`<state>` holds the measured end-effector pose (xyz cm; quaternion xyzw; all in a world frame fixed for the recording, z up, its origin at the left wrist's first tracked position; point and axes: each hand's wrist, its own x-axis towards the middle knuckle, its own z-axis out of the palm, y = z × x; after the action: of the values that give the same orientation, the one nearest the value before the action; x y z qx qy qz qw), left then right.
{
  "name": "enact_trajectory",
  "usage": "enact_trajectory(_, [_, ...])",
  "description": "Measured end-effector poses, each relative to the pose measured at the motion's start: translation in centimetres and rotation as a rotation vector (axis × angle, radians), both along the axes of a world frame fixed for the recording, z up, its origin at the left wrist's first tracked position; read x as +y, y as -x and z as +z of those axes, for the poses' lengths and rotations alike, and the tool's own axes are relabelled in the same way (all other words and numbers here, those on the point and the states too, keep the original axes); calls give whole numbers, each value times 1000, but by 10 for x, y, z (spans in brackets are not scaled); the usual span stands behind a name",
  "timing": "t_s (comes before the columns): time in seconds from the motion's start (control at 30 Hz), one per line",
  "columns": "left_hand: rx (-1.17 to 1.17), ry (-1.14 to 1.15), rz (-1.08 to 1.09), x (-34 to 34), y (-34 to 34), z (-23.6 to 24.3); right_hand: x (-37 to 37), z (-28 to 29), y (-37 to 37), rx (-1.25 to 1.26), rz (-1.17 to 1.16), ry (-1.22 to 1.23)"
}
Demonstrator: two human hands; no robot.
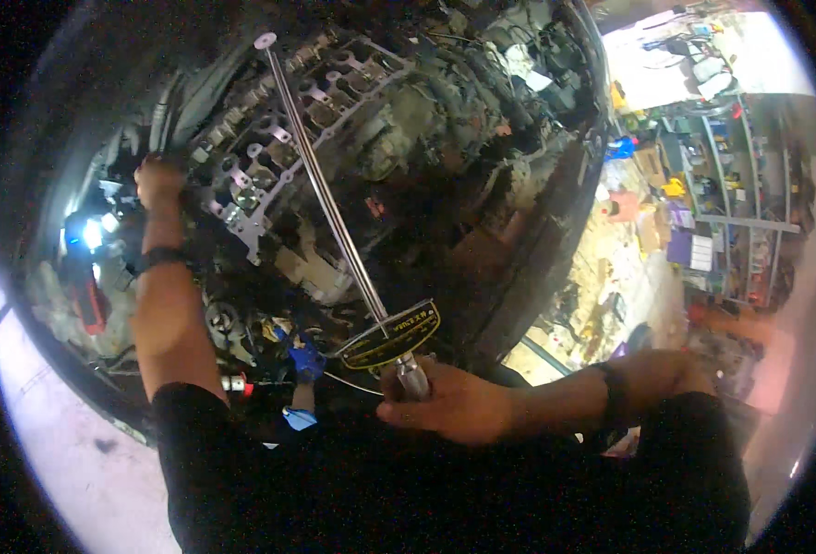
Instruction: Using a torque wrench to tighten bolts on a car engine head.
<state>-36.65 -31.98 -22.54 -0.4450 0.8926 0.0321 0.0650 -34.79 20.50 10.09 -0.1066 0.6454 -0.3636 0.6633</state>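
My right hand (449,402) is wrapped around the metal grip of a beam torque wrench (329,198). Its black and yellow curved scale (394,334) sits just beyond my fingers. The long shiny shaft slants away to the far left, and its round head (265,41) lies over the upper part of the engine. My left arm stretches forward along the left side of the opened engine (283,134). There my left hand (160,182) is closed beside dark hoses; what its fingers grip is too dark to make out.
A bright work lamp (94,233) with a red part (90,300) lies left of my forearm. A blue glove-like item (306,357) and a red and white cylinder (237,383) are near my body. Crowded shelves (740,212) stand at the right.
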Motion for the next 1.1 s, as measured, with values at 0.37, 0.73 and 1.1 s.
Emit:
enact_trajectory(0.37, [234,-348,-224,194,129,107,44,13,53,188,-129,172])
enact_trajectory(0.73, [620,-196,-214,211,112,119,88,60,131,294,68,111])
enact_trajectory(1.1, [391,-199,71,97,54,113,133,46,157,181,-363,107])
